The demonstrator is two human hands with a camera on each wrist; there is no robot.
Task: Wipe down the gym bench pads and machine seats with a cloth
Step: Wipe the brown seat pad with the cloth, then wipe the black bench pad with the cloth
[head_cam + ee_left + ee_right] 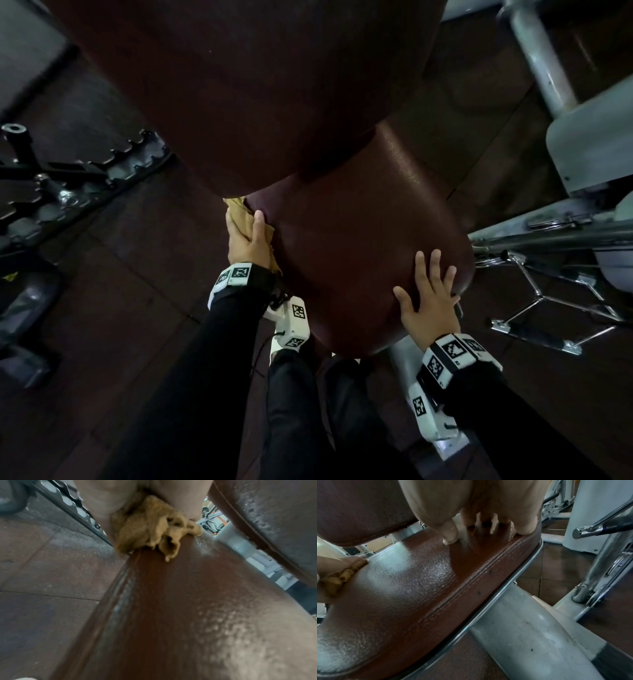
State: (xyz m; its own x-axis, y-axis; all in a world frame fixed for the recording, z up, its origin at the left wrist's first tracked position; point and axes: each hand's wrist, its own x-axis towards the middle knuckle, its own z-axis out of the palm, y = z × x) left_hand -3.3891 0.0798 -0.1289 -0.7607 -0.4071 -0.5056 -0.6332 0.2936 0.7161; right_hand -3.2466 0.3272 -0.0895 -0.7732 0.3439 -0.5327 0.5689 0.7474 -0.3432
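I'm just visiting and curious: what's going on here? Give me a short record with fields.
Setting: gym floor, brown padded machine seat below a back pad
Left hand: holds a tan cloth against the seat's left edge, near the gap under the back pad
Right hand: fingers spread flat on the seat's near right corner, holding nothing
Frame: grey metal tube under the seat

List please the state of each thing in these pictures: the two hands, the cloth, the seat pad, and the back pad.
Left hand: holds the cloth against the seat pad's left edge.
Cloth: yellow-brown, bunched, pressed on the seat pad near the gap below the back pad.
Right hand: fingers spread flat, resting on the seat pad, holding nothing.
Seat pad: brown, shiny, hands on both sides.
Back pad: brown, untouched by either hand.
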